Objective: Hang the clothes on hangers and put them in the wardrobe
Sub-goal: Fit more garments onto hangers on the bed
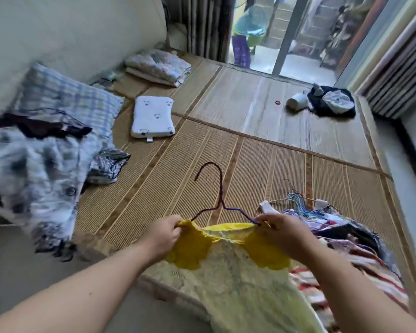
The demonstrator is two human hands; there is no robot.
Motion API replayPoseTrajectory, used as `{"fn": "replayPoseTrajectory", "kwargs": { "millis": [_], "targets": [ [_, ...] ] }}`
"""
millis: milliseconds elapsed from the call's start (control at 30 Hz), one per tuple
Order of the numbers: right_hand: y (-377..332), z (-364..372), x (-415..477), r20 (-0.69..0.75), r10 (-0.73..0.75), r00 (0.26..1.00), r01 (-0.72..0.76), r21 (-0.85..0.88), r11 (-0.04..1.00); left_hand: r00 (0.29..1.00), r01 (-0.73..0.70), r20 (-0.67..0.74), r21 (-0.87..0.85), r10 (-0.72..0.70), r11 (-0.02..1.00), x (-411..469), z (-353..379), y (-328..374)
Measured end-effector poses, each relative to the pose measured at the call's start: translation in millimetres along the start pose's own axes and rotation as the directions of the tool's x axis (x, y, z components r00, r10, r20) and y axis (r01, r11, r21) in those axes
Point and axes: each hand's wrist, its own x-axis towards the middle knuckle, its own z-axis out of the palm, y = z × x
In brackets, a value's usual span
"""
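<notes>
A yellow lace garment [231,267] with darker yellow shoulder pieces hangs in front of me on a thin purple wire hanger [220,188]. My left hand [165,235] pinches the garment's left shoulder over the hanger's left end. My right hand [280,233] pinches the right shoulder at the hanger's right end. The hook points up and away from me. A bundle of blue and metal wire hangers [298,204] lies on a pile of mixed clothes [346,243] at the right. No wardrobe is in view.
A woven straw mat [262,150] covers the bed. A white small pillow [153,118], a checked pillow [65,97], folded blankets [157,66] and a rumpled blue-white cloth [34,179] lie at the left. Dark clothes and a white cup [322,102] lie far right by the glass door.
</notes>
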Motion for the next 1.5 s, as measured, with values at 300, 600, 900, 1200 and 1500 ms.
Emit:
{"fn": "replayPoseTrajectory", "kwargs": {
  "millis": [300, 600, 900, 1200, 1500],
  "targets": [
    [-225.7, 126.5, 62.5, 0.198, -0.149, 0.969, 0.148, 0.02, 0.989, 0.977, 0.087, -0.203, 0.12, -0.062, 0.989, -52.9, -201.9, -159.2],
    [-319.3, 173.8, 181.7, 0.124, -0.237, 0.964, 0.24, -0.007, 0.971, 0.929, 0.186, -0.355, 0.2, -0.106, 0.962, 22.6, -293.9, -238.0],
    [-255.5, 180.7, 348.6, 0.131, -0.04, 0.991, 0.053, -0.094, 0.994, 0.972, 0.183, -0.182, 0.175, -0.151, 0.967, 229.6, -269.4, -255.4],
    [-137.7, 183.8, 462.6, 0.188, 0.292, 0.938, -0.288, -0.048, 0.956, 0.991, 0.127, 0.019, 0.195, -0.133, 0.973, 407.9, -185.0, -234.0],
    [-118.0, 220.1, 499.3, 0.086, 0.283, 0.955, -0.285, 0.013, 0.959, 0.978, 0.183, 0.035, 0.309, -0.204, 0.933, 449.3, -151.1, -252.0]
  ]
}}
